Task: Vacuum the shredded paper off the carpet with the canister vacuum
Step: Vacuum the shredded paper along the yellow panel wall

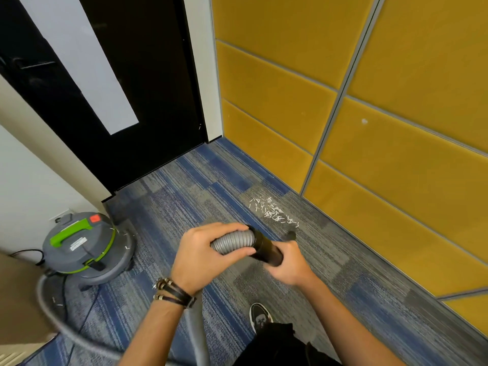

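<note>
Ribbed grey plastic hose (232,243), woven carpet (184,186)

Black door (148,96), yellow wall panels (369,128), black shoe (260,317).

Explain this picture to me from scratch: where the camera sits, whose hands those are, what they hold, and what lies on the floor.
There is no robot here. The one picture comes from a camera worn on a person's head, looking forward and down at their own two hands. The left hand wraps the ribbed grey hose; the right hand has its grip on the black tube joined to that hose. The hose runs back to the grey and green canister vacuum, standing on the carpet at the left near the black door. A small scatter of white shredded paper lies just ahead of the hands, close to the yellow wall panels.
</note>
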`<state>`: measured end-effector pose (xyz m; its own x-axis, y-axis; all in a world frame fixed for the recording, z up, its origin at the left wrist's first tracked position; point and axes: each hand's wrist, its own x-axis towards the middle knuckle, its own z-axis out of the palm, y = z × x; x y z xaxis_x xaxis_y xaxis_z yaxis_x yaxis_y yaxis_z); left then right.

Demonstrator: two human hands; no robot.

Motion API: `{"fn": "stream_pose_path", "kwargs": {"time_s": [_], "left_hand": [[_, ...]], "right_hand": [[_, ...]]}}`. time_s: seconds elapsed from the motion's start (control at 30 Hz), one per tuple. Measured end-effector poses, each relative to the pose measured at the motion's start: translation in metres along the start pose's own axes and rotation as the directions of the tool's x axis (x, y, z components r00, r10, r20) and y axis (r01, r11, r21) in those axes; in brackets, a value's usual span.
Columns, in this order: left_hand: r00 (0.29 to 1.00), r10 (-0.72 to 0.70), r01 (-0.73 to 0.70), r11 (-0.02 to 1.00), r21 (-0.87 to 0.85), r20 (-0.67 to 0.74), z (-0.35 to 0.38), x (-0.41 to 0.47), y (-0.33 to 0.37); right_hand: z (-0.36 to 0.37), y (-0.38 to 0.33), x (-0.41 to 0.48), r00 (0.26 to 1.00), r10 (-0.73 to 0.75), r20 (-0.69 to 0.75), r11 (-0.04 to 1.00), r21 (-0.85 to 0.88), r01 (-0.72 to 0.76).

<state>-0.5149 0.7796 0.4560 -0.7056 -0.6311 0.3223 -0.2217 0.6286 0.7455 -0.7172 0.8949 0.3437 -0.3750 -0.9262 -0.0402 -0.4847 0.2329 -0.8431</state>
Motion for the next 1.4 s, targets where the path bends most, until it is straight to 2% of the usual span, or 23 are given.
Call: {"fn": "stream_pose_path", "kwargs": {"time_s": [0.13, 0.23, 0.37, 0.63, 0.93, 1.2, 1.4], "left_hand": [[0.996, 0.035, -0.027, 0.996, 0.089, -0.080, -0.006, 0.026, 0.002], [0.994, 0.024, -0.012, 0.993, 0.115, -0.103, -0.011, 0.041, -0.003], [0.994, -0.005, 0.013, 0.997, 0.076, -0.109, -0.010, 0.057, -0.009], [0.998, -0.037, 0.034, 0.998, -0.055, -0.060, 0.017, 0.076, -0.004], [0.990, -0.014, 0.020, 0.999, 0.040, -0.141, 0.019, 0.084, -0.004], [0.994, 0.096, -0.098, 0.995, -0.030, -0.053, 0.032, 0.097, 0.007], [0.994, 0.074, -0.079, 0.995, -0.059, -0.080, 0.024, 0.100, 0.006]], "right_hand": [[-0.005, -0.002, 0.031, 0.999, -0.025, -0.039, 1.000, -0.008, 0.025], [-0.006, -0.008, 0.054, 0.997, -0.075, -0.016, 0.997, 0.009, 0.075], [-0.013, -0.009, 0.075, 0.996, -0.081, 0.041, 0.997, 0.021, 0.080], [-0.041, 0.024, 0.064, 0.999, -0.046, 0.015, 0.999, -0.012, 0.046], [-0.047, 0.018, 0.086, 0.996, -0.081, 0.028, 0.996, -0.019, 0.082], [-0.054, 0.025, 0.068, 0.994, -0.031, -0.102, 0.999, 0.040, 0.035], [-0.056, 0.026, 0.061, 0.997, -0.024, -0.076, 1.000, 0.000, 0.024]]}}
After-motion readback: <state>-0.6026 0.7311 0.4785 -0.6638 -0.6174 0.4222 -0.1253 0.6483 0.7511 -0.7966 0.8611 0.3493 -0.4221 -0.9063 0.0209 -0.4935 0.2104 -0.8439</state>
